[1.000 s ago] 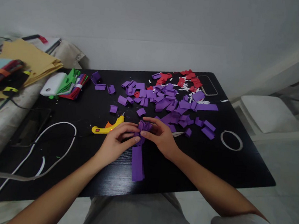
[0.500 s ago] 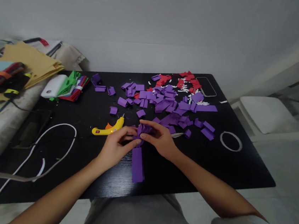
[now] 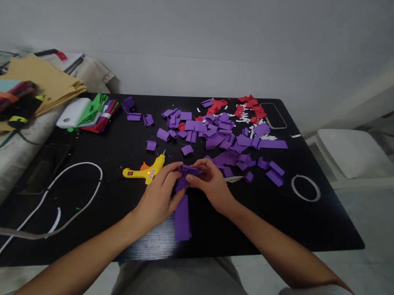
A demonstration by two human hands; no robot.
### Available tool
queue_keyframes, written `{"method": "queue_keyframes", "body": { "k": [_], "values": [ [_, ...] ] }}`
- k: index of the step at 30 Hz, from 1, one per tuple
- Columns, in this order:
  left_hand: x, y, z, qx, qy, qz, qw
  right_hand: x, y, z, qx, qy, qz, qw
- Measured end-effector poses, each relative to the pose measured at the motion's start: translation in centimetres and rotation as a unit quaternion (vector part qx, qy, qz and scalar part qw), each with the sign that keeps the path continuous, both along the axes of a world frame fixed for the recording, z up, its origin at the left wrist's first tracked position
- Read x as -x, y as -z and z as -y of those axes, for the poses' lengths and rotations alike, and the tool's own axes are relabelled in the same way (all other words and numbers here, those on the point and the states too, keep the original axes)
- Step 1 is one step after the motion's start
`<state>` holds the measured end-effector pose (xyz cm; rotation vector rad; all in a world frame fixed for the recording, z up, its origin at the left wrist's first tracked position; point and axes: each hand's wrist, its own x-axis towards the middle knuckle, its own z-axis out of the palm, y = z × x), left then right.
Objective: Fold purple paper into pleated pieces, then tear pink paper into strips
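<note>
Seen from above, a black table (image 3: 315, 225) carries a paper craft job in mid-handling. At far left a white cable (image 3: 73, 186) loops across the top, and a yellow glue gun (image 3: 143, 170) lies at 9 o'clock of the work, its nozzle aimed toward 1 o'clock, just beside the left hand (image 3: 158, 195). That hand comes in from 7 o'clock, its fingers curled closed on the purple paper bundle (image 3: 187, 171) at the table's centre. From the bundle a purple strip (image 3: 183, 214) trails flat on the table, its long axis running 12 to 6, the free end toward the person. The right hand (image 3: 210, 182) meets the bundle from 3 o'clock, thumb and fingertips pinched shut on its far side, so both hands hold it and neither is clearly nearer. Loose purple pieces (image 3: 219, 136) spread from 12 to 2 o'clock, red pieces (image 3: 248, 107) behind them. A white ring (image 3: 306, 187) lies well apart at 3 o'clock.
</note>
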<state>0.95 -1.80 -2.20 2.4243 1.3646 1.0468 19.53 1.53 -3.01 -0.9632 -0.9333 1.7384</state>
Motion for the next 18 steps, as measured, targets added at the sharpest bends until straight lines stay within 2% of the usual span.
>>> {"method": "queue_keyframes", "body": {
  "k": [7,12,18],
  "values": [
    [0.2,-0.2,-0.2,0.003,0.013,0.035,0.999,0.1,-0.2,0.2,0.022,-0.021,-0.025,0.999],
    [0.0,-0.4,-0.2,0.013,0.055,0.063,0.996,0.1,-0.8,0.5,0.048,-0.042,-0.025,0.998],
    [-0.4,0.8,0.1,0.071,0.045,0.169,0.982,0.2,-0.9,0.6,0.056,-0.078,-0.041,0.995]
  ]
}}
